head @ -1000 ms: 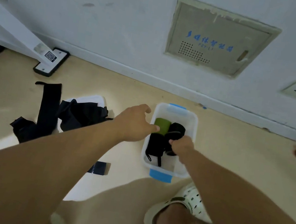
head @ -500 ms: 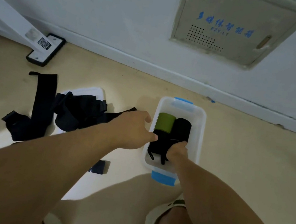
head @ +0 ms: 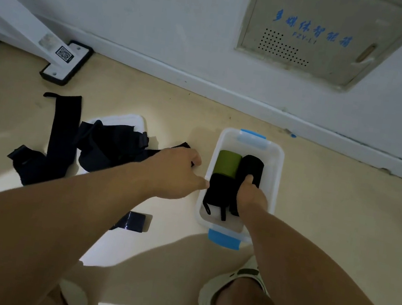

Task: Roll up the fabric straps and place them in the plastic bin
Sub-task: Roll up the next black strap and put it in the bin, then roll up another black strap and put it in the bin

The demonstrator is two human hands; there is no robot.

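Beige floor [head: 329, 210] meets white wall [head: 164, 3] at a white baseboard [head: 204, 85]; beige wall panel [head: 324, 32] with blue lettering upper right, white furniture leg [head: 17, 28] on black foot [head: 65, 64] left.

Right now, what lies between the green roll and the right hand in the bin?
In the head view, a black roll lies between the green roll and the right hand, inside the bin.

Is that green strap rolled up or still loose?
Rolled up: the green strap lies as a tight cylinder inside the plastic bin.
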